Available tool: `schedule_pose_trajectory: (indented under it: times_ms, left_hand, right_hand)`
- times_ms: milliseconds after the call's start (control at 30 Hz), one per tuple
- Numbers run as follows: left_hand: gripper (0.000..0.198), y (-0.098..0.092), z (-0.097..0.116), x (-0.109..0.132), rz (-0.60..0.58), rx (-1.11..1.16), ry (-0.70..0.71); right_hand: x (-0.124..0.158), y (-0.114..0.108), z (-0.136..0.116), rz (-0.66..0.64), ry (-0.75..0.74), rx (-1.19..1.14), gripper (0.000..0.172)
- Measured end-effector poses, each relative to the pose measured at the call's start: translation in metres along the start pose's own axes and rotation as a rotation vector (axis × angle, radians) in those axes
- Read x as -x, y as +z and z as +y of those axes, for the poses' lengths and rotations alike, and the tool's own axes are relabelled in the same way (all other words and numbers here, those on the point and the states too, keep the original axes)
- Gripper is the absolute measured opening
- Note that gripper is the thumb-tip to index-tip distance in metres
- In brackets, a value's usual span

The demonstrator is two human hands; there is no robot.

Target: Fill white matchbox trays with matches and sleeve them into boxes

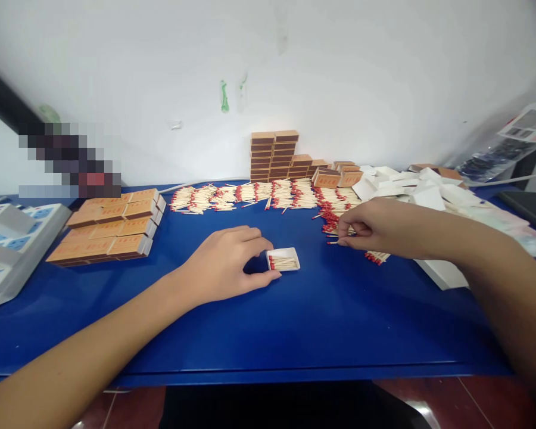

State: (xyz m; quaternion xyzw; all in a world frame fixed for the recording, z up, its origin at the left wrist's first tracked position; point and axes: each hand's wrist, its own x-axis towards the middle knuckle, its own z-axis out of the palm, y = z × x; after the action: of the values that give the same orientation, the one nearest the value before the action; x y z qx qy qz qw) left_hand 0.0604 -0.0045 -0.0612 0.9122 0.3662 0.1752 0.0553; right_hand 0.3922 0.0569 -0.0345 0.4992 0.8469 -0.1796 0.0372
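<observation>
A small white tray (295, 252) with several red-tipped matches (283, 263) inside lies on the blue table (268, 333). My left hand (230, 262) holds its left end between thumb and fingers. Over the right end of a long row of loose matches (259, 193), my right hand (366, 226) has thumb and fingertips pinched on a match (333, 242), whose red head sticks out to the left. A few more matches (377, 257) lie just below that hand.
Orange matchboxes (111, 229) sit stacked at the left beside a grey-white plastic holder (24, 256). More matchboxes (272, 156) stand against the wall. White empty trays (429, 193) are heaped at the right, partly behind my right forearm, near a black object (529, 208).
</observation>
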Motion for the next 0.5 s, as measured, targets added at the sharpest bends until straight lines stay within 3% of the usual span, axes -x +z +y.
schedule_pose_trajectory:
  times_ms: [500]
  left_hand:
    - [0.027, -0.001, 0.000, 0.000, -0.002, 0.003, 0.004]
  right_hand:
    - [-0.003, -0.001, -0.007, 0.030, -0.013, 0.036, 0.030]
